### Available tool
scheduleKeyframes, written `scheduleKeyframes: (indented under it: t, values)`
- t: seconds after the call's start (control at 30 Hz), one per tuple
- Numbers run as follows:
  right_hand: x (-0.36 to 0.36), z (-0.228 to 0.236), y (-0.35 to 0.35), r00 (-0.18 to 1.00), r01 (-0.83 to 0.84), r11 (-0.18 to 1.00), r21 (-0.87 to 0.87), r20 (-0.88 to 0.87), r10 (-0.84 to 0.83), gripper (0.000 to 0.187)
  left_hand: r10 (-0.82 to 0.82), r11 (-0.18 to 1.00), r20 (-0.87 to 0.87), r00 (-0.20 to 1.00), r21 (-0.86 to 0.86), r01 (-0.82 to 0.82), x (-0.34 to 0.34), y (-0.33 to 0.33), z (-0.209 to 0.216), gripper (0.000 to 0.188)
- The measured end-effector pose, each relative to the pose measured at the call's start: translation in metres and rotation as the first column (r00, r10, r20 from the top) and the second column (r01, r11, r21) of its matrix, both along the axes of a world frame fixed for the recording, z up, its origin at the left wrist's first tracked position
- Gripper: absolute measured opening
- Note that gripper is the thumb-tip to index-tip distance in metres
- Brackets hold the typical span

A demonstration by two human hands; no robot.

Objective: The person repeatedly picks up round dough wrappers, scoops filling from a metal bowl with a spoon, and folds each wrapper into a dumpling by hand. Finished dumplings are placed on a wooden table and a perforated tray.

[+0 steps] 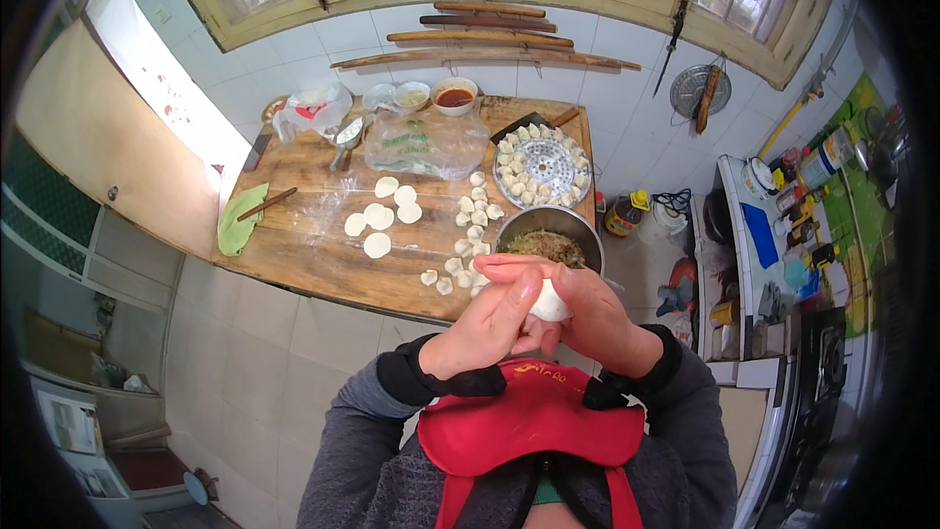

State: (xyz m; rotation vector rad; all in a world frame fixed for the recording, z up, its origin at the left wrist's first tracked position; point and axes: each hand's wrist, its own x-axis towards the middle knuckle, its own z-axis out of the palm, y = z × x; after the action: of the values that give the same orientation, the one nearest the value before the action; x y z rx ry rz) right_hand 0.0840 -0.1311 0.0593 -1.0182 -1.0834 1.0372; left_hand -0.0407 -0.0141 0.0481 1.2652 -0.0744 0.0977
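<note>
A white dumpling [551, 304] is cupped between my left hand [494, 312] and my right hand [597, 318], near the table's front edge. The fingers of both hands are pressed together around it, and its underside is hidden. Just beyond my hands stands a metal pot [595, 232] with a chopped brownish-green filling [546, 247] inside. To the left of the pot, several small dough pieces [475, 233] lie in a loose cluster. Farther left are several flat round dough wrappers [377, 246]. Folded dumplings ring a perforated metal tray [541, 162] behind the pot.
The wooden table [313, 269] carries a clear plastic bag [421, 142], a bowl of red sauce [454, 96], a scoop of flour [349, 134] and a green cloth [238, 220] with a thin rolling pin [266, 204]. A counter with bottles [764, 235] runs along the right. Bottles stand beside the table.
</note>
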Motion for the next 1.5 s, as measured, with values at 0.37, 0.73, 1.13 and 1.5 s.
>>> scheduleKeyframes:
  t: [0.37,0.73,1.13,1.5]
  values:
    - [0.002,-0.01,-0.001,0.996,0.063,0.997,0.039,0.058,-0.066,0.046,0.018,1.0,-0.131,0.991,0.015,-0.016,0.003,0.0,-0.01,0.055]
    - [0.01,-0.04,0.003,0.95,0.159,0.974,0.16,0.246,-0.195,0.039,0.126,0.954,0.041,0.991,0.27,-0.132,0.014,-0.004,-0.035,0.048]
    - [0.019,-0.079,0.008,0.84,0.313,0.931,0.188,0.403,-0.364,0.031,0.151,0.974,-0.196,0.969,0.198,-0.111,0.035,-0.002,-0.096,0.043]
    - [0.024,-0.073,0.008,0.814,0.074,0.951,-0.299,-0.533,-0.231,0.063,-0.016,0.917,-0.41,0.912,-0.37,-0.15,0.056,-0.001,-0.082,0.046]
